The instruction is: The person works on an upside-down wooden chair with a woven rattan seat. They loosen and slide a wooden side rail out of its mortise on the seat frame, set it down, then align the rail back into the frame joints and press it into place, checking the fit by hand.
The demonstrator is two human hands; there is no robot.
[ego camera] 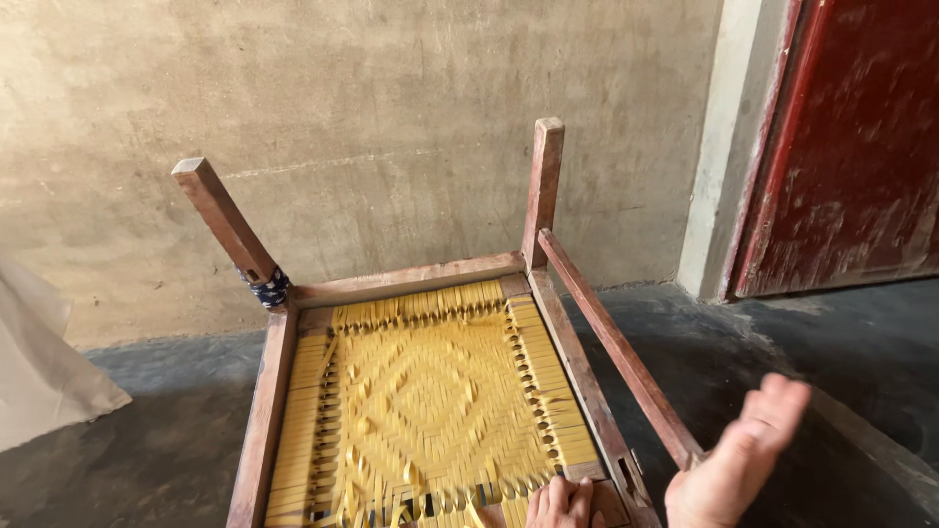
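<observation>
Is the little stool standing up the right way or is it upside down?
Upside down. The stool has its wooden legs pointing up toward the wall, and its yellow woven seat lies low near the floor.

Bare plastered wall [372,117] seen behind; red painted door [851,137] at right; pale cloth [39,372] at left on dark floor [156,450].

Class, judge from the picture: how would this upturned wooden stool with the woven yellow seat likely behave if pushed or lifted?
The stool looks stiff: solid wooden rails and legs. Upturned on its wide seat frame, it seems unlikely to tip. The woven seat would probably give slightly under pressure.
</observation>
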